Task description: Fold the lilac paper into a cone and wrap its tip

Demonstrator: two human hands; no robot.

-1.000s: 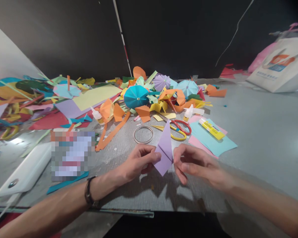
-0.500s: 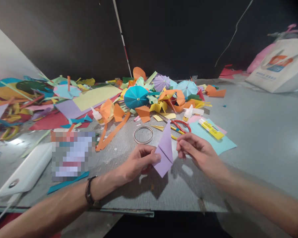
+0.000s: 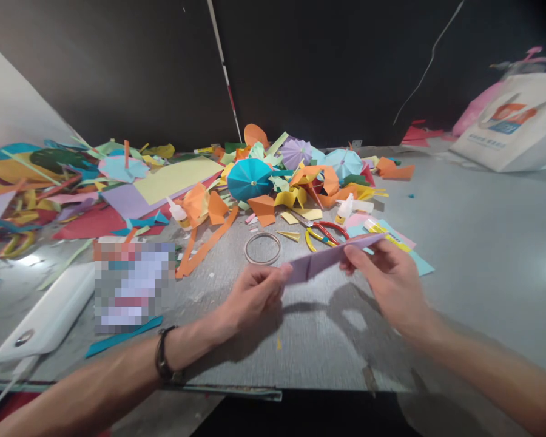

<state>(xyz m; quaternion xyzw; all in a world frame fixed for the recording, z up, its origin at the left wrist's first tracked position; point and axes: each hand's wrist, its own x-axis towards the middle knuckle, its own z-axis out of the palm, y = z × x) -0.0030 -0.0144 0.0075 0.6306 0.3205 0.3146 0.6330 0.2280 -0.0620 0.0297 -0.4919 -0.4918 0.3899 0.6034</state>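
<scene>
A left hand (image 3: 257, 295) and a right hand (image 3: 391, 282) are pinching a folded purple paper (image 3: 318, 264) near opposite ends, above a gray table (image 3: 473, 224). Beyond, white bottles (image 3: 344, 210) are sitting near paper scraps (image 3: 262, 210); far right, a white bag (image 3: 505, 142) is hiding its contents.

Scissors (image 3: 322, 227) + ring (image 3: 246, 248) block straight fwd, w/ paper pile (image 3: 261, 208) behind 'em; tbh way more room on table (image 3: 477, 261), far R.

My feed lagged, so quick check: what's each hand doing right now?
Left hand: closed, pinching one end of the folded purple paper.
Right hand: closed, gripping the same paper toward its other end.
</scene>
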